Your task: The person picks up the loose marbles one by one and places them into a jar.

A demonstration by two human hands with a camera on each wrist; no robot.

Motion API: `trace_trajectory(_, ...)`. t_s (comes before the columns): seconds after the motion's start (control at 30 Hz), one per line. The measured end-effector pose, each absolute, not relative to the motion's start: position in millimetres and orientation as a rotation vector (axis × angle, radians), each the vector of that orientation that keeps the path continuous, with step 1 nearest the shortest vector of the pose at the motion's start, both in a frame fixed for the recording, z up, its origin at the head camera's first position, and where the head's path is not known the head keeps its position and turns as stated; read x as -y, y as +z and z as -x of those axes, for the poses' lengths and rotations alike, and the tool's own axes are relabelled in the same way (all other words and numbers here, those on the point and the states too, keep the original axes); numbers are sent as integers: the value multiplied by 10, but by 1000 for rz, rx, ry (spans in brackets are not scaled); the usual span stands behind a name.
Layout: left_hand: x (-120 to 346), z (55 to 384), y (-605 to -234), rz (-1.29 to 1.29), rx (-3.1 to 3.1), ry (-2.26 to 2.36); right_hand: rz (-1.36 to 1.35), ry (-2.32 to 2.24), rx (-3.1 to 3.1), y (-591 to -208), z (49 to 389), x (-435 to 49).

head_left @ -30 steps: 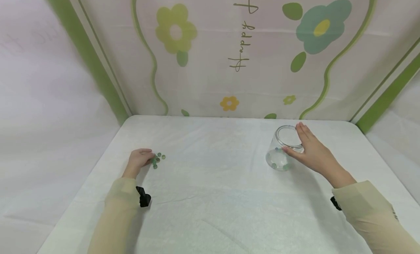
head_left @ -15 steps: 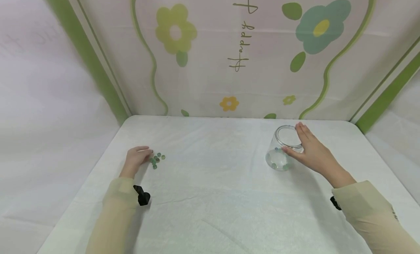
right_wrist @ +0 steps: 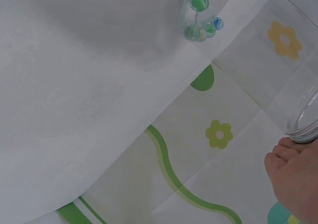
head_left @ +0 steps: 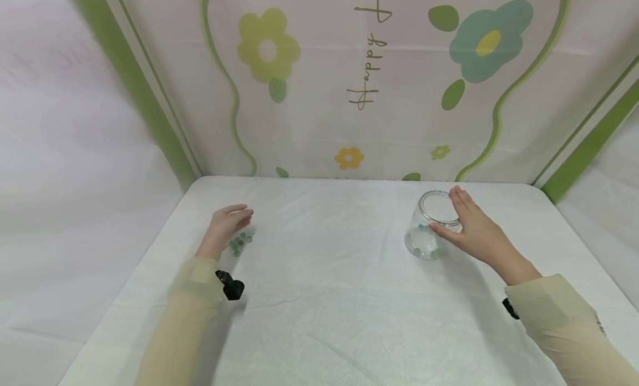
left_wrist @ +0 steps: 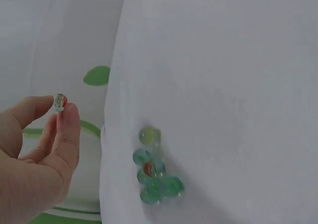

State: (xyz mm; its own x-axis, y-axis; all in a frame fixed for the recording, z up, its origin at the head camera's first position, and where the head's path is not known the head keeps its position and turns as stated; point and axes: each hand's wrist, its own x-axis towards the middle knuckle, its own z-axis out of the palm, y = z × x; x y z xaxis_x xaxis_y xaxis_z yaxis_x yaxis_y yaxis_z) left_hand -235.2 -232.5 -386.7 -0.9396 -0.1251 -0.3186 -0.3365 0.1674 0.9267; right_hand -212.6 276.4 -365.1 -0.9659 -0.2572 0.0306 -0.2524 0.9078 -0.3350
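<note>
My left hand [head_left: 226,226] is raised above the left part of the table, pinching a clear glass marble [left_wrist: 60,102] with a hint of red between thumb and fingertips. Below it lies a small cluster of green glass marbles [left_wrist: 153,186], one with a brown-red streak and one yellowish. At the right stands a clear jar [head_left: 415,217], its round mouth uncovered. Several green and blue marbles [right_wrist: 199,2] lie at its bottom. My right hand [head_left: 479,233] holds the jar by its right side near the rim, thumb in front and fingers toward the back.
A white cloth covers the table [head_left: 319,308]. Behind it rises a pale curtain [head_left: 309,108] with printed flowers and lettering, and further white sheets hang at both sides. A small black camera mount [head_left: 231,286] sits on the left wrist.
My left hand has lifted away from the marble cluster with one marble, moving up and to the right. The right hand and the jar have stayed in place.
</note>
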Motion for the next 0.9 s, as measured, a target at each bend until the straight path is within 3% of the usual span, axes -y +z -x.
trace_trajectory(0.9,851,2677,-3286,245,-2005,2076,425,-533,-3051,-3642,2133,-2768)
